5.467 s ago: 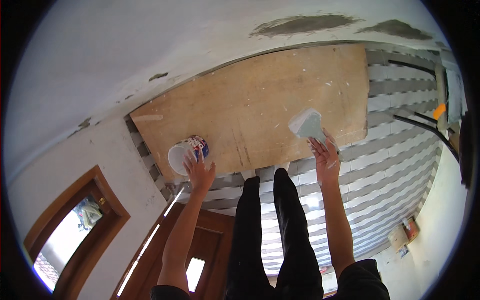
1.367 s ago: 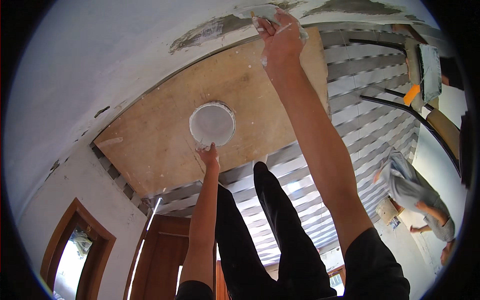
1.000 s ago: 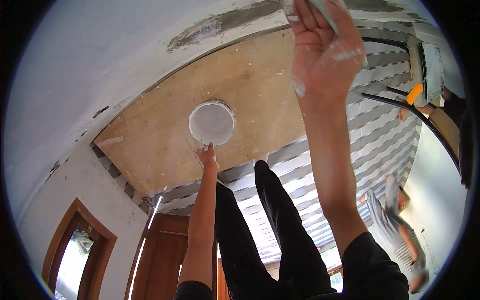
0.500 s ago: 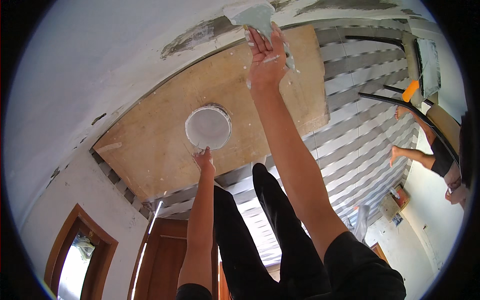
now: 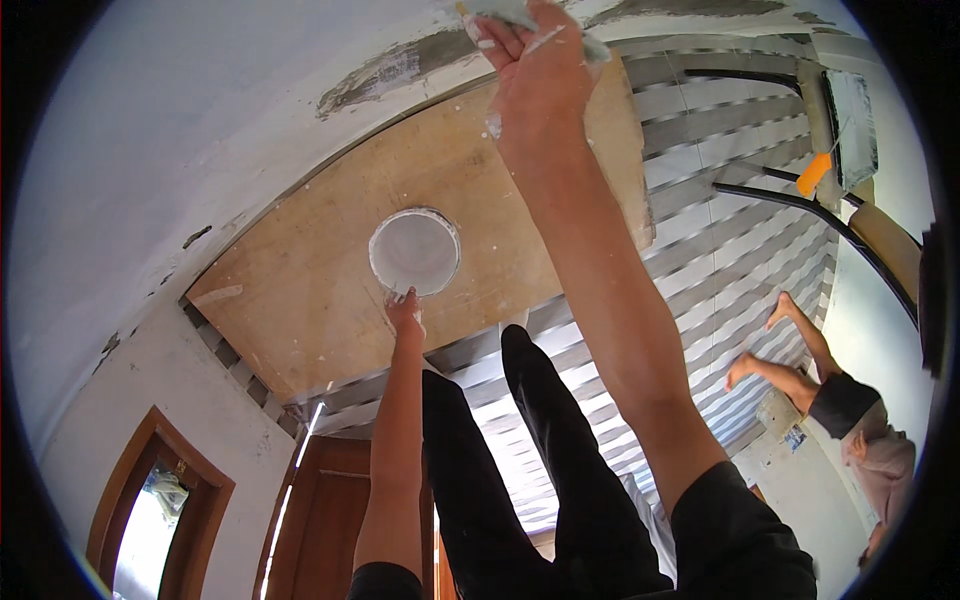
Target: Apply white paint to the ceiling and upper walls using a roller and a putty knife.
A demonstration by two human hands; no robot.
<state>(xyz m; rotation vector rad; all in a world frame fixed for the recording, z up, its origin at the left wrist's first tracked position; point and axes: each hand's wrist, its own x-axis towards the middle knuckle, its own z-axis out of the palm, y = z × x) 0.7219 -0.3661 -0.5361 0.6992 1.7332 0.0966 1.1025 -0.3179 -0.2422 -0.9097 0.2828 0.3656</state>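
Observation:
My right hand (image 5: 545,75), smeared with white putty, is closed around a wide putty knife (image 5: 505,12) at the wall, near the top of the view. Its blade is partly cut off and hidden by the hand. Lower down, my left hand (image 5: 406,314) grips the near rim of a round white bucket (image 5: 455,270), which holds smooth pale grey-white material. Putty also marks the left fingers. Beneath the bucket lies a big wooden board (image 5: 300,250) with white spots. Grey rough patches (image 5: 400,65) mark the white wall.
Grey-and-white striped tiles (image 5: 700,150) lie beyond the board. At the right are black curved metal tubes (image 5: 790,197), a putty-covered board (image 5: 852,130) and an orange blade-like piece (image 5: 815,175). Another person (image 5: 845,405) is at the far right. A wooden door (image 5: 325,510) stands lower left.
My right hand has moved up along the wall with the putty knife, its wrist turning. My left hand keeps its place at the bucket. The other person has moved left and lower in view.

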